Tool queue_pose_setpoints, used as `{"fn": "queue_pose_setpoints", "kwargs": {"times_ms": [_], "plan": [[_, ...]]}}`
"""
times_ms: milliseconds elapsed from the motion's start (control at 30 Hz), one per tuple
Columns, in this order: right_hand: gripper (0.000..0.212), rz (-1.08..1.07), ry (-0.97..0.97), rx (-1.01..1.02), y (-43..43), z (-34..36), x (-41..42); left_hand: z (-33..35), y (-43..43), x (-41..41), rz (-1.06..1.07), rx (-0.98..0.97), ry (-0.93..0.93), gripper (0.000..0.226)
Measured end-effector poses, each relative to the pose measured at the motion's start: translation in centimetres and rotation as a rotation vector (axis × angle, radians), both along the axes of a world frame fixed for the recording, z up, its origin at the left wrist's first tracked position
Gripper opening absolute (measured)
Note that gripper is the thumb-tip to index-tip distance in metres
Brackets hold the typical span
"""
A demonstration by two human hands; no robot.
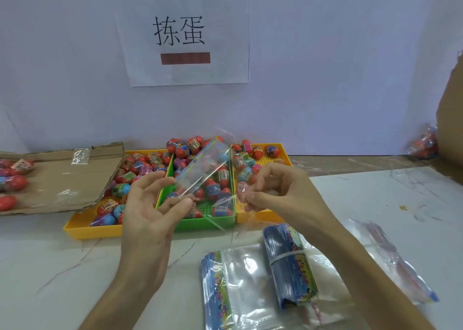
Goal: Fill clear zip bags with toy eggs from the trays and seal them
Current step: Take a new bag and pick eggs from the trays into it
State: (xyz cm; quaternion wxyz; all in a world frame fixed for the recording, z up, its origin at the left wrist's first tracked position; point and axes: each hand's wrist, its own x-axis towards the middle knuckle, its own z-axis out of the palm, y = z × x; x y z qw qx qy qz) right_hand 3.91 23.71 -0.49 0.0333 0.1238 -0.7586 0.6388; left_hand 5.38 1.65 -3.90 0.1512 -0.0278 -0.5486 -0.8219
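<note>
A white bench (50, 267), marked with thin reddish scratches, runs back to a plain white wall (325, 66) carrying a taped paper sheet (185, 73) with 2 large black characters. Along the bench's far edge sit 3 perforated plastic trays side by side: a left yellow tray (87, 229), a middle green tray (208, 223) and a right yellow tray (281, 151). All 3 hold red-and-blue wrapped toy eggs (140, 166). A brown cardboard flap (62, 179) overlaps the left tray.

Above the green tray, the left hand (152, 204) and right hand (278, 191) hold a clear plastic zip bag (203, 169) tilted. The left grip pinches its lower corner, and the right grip is pinched on its clear near edge. A stack of flat printed clear bags (225, 279) lies at the front.
</note>
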Motion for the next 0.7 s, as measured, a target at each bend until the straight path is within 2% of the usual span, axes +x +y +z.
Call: {"fn": "queue_pose_setpoints", "kwargs": {"times_ms": [200,400,533,633,700], "plan": [[0.027,0.006,-0.018,0.003,-0.1,0.0,-0.1,-0.4,0.2,0.1,0.010,-0.043,0.015,0.062],[0.008,-0.058,0.006,0.007,-0.1,-0.4,-0.2,-0.9,0.4,0.1,0.042,-0.183,0.067,0.058],[0.005,-0.075,0.028,-0.013,0.0,-0.4,-0.2,-1.0,0.6,0.3,0.103,-0.334,0.103,0.048],[0.016,-0.087,0.049,-0.036,0.0,-0.6,-0.3,-1.0,0.7,0.7,0.242,-0.517,0.133,0.034],[0.023,-0.099,0.059,-0.002,-0.1,-0.8,-0.3,-0.9,0.5,0.9,0.305,-0.651,0.219,0.025]]}}
